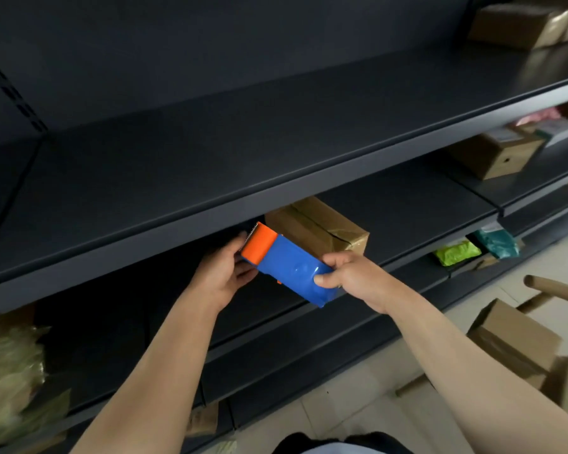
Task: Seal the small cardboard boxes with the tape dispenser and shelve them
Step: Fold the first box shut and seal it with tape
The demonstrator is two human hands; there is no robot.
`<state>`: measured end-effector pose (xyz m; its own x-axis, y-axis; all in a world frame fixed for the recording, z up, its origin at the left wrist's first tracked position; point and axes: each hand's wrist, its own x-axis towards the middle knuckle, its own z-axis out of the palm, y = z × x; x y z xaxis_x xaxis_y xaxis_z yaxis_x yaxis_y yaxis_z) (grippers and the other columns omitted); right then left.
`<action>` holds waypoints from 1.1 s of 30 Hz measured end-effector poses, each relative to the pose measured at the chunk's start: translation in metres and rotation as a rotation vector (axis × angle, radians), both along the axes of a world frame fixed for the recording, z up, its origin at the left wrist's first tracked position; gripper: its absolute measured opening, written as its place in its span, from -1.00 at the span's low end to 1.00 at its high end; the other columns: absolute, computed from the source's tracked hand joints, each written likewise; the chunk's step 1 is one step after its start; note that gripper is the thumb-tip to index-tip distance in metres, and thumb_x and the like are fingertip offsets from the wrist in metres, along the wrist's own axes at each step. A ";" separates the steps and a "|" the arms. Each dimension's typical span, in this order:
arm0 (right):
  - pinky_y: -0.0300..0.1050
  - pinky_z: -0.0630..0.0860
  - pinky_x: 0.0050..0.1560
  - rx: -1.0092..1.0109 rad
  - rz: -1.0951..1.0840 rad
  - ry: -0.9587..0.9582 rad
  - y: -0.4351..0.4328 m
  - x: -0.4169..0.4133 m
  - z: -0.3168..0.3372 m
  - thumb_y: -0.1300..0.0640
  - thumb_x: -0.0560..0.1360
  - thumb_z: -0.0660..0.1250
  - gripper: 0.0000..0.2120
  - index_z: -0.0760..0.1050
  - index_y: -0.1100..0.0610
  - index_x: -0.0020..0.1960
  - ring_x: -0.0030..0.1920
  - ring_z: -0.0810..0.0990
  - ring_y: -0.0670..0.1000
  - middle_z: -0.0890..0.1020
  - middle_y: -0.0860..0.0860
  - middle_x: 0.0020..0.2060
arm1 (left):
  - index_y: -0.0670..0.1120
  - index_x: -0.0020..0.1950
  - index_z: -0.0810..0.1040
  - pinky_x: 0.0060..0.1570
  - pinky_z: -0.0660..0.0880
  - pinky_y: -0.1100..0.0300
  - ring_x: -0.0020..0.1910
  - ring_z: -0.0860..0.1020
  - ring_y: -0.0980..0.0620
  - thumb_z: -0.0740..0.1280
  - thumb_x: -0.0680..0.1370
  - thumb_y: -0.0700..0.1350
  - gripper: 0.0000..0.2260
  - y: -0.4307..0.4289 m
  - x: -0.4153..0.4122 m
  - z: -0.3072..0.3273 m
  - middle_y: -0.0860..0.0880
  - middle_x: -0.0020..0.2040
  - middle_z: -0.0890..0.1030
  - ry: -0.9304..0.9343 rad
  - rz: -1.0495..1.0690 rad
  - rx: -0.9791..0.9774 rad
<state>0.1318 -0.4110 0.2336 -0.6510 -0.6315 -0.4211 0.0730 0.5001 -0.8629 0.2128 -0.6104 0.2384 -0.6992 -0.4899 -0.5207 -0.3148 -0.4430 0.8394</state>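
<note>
While both bare hands reach toward the dark shelving, the right hand (348, 278) grips the lower end of the blue tape dispenser (289, 268), fingers wrapped under it and thumb on top. The dispenser is held tilted, its orange head (259, 245) and toothed blade pointing up-left toward the gap under the upper shelf (276, 149).

Left hand (225, 271): open, fingers loosely curled, its fingertips at the orange head; whether they press on it cannot be told.

Taped cardboard box (318, 227): lying on the middle shelf (407, 204), just behind the dispenser, glossy tape across its top and end.

Other items:
- a brown box with a round hole (497, 155) further right on the neighbouring shelf;
- a green packet (456, 253) and a teal packet (497, 243) on a lower shelf at right;
- open cardboard boxes (512, 339) on the pale tiled floor (358, 394) at lower right;
- clear-wrapped goods (10, 371) at lower left;
- boxes (518, 24) at the upper right corner.
</note>
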 end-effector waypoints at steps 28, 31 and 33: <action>-0.21 0.37 -0.37 0.240 -0.505 0.248 0.128 -0.032 0.023 -0.18 0.41 0.44 -0.60 0.51 0.17 -0.28 -0.41 0.52 -0.06 0.59 0.03 -0.39 | -0.23 0.37 0.40 0.31 0.32 0.04 0.34 0.40 -0.16 0.32 0.57 -0.06 -0.57 0.066 -0.125 0.014 -0.21 0.34 0.46 -0.129 -0.349 -0.533; -0.36 0.32 -0.51 0.265 -0.486 0.236 0.123 -0.028 0.018 -0.18 0.42 0.42 -0.62 0.49 0.13 -0.29 -0.47 0.49 -0.12 0.55 -0.04 -0.44 | -0.21 0.30 0.46 0.30 0.34 0.06 0.28 0.45 -0.10 0.33 0.56 -0.04 -0.62 0.063 -0.126 0.009 -0.16 0.29 0.51 -0.154 -0.337 -0.610; -0.36 0.32 -0.52 0.273 -0.486 0.239 0.124 -0.026 0.015 -0.18 0.43 0.41 -0.60 0.52 0.16 -0.27 -0.47 0.48 -0.11 0.55 -0.03 -0.44 | -0.22 0.19 0.51 0.16 0.36 0.13 0.15 0.49 -0.03 0.36 0.54 -0.07 -0.70 0.064 -0.126 0.005 -0.14 0.19 0.55 -0.147 -0.319 -0.659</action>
